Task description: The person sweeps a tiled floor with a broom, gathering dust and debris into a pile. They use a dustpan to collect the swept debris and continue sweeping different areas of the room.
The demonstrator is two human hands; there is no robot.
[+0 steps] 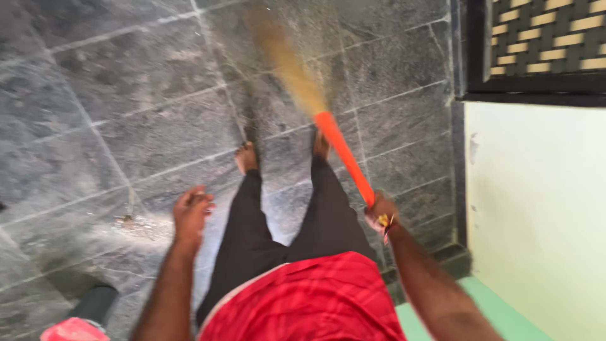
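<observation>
Red cloth (309,297) of the person's shirt fills the bottom edge of the view, with black trousers (284,221) running down to two bare feet (246,156) planted on the floor.

Gripped in the right hand (380,211) is the orange handle (344,155) of a broom; the fingers are curled tight around the handle's near end, and a thin band shows at the wrist. From that fist the handle slants up and to the left, passing just beside the right foot, and ends in a blurred sweep of straw-coloured bristles (287,60) that reach toward the far edge of the floor.

On the other side, the left hand (191,211) hangs free beside the left leg, fingers loosely curled inward and holding nothing; it touches no object.

Under everything lies a floor of dark grey stone tiles (126,113) with pale joints. A small patch of dusty debris (136,222) sits on the tiles just left of the left hand. Along the floor's right edge stands a pale cream wall (536,215), with a dark lattice panel (546,38) above it in the far right corner. At the near left corner a dark rounded object (95,303) and a bit of pink (72,329) show, too blurred to tell apart.
</observation>
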